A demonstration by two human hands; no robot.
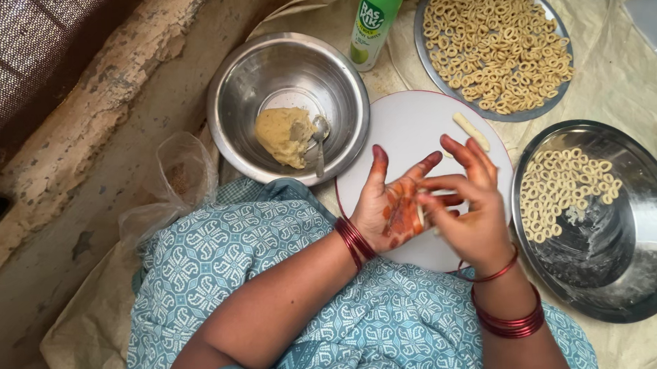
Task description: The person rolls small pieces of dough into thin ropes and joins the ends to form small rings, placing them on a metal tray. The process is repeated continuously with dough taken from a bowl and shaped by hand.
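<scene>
Hands met palm to palm over the near part of the round white board: the henna-stained left hand lay open, fingers spread, and the right hand pressed across it with fingers loosely extended, a thin pale piece of dough caught between the two palms. Red bangles ringed both wrists. Farther along the board, near its far right edge, lay a short pale rolled dough stick. Right of the board sat a large steel plate with small dough rings gathered at its far left side. Left of the board stood a steel bowl holding a lump of yellowish dough and a steel spoon. Beyond, a second steel plate was heaped with rings, a green plastic bottle beside it
</scene>
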